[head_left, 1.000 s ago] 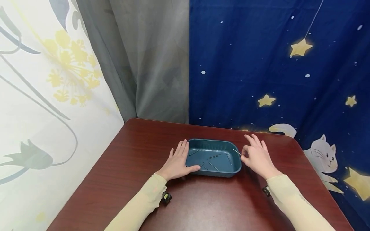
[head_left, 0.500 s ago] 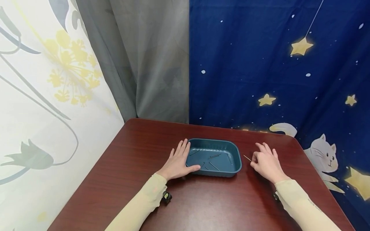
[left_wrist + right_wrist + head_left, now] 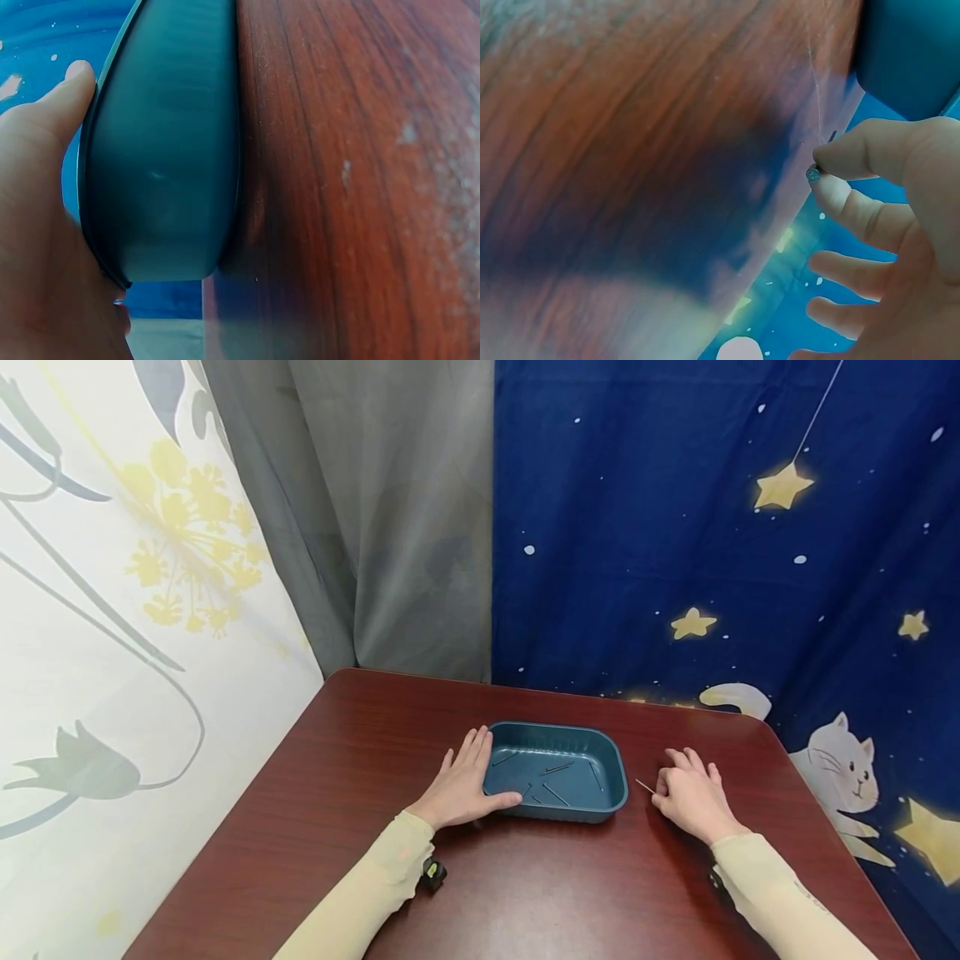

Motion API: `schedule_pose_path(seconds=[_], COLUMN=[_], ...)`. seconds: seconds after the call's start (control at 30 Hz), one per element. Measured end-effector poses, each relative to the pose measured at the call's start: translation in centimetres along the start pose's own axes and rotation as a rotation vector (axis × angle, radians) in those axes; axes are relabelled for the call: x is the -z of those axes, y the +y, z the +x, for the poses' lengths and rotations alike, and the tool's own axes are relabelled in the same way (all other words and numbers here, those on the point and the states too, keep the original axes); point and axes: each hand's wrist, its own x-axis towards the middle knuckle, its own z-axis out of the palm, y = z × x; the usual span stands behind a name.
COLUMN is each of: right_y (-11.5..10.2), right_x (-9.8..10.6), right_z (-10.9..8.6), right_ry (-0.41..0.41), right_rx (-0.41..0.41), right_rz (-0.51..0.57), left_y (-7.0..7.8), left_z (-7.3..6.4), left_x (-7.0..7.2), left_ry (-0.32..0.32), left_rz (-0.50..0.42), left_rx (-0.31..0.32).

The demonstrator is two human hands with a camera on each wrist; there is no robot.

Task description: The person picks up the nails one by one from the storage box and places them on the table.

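A dark teal plastic tray [image 3: 555, 814] stands on the table with several thin metal nails [image 3: 557, 794] lying loose on its floor. My left hand [image 3: 456, 787] rests on the tray's left end, fingers straight along the rim and thumb over the near left corner. In the left wrist view the thumb [image 3: 71, 101] touches the rim. To the right of the tray, low over the table, my right hand [image 3: 693, 802] pinches one nail [image 3: 644, 786] between thumb and index finger. Its round head [image 3: 813, 175] shows in the right wrist view; the other fingers are spread.
The dark red wooden table [image 3: 510, 893] ends at a back edge close behind the tray. Beyond hang a grey curtain [image 3: 420, 527] and a blue starry curtain [image 3: 637, 510]. A white patterned curtain [image 3: 150, 693] runs along the left side.
My right hand, pinching the nail, has moved right from over the tray's right rim, then lowered toward the table. The left hand and the tray have stayed put.
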Motion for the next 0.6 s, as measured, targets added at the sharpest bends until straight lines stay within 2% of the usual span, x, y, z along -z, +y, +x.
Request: schedule_pose_path(seconds=[0.3, 0.6], right_y=[-0.23, -0.17], right_x=[-0.10, -0.73], right_z=[-0.06, -0.28], right_ry=[-0.022, -0.026], right_rx=[-0.004, -0.010], right_rz=[-0.010, -0.012], left_y=[0.20, 0.01], left_z=[0.04, 0.02], left_x=[0.26, 0.03], left_ry=[0.010, -0.014], left_rz=[-0.026, -0.008], left_rx=[-0.012, 0.005])
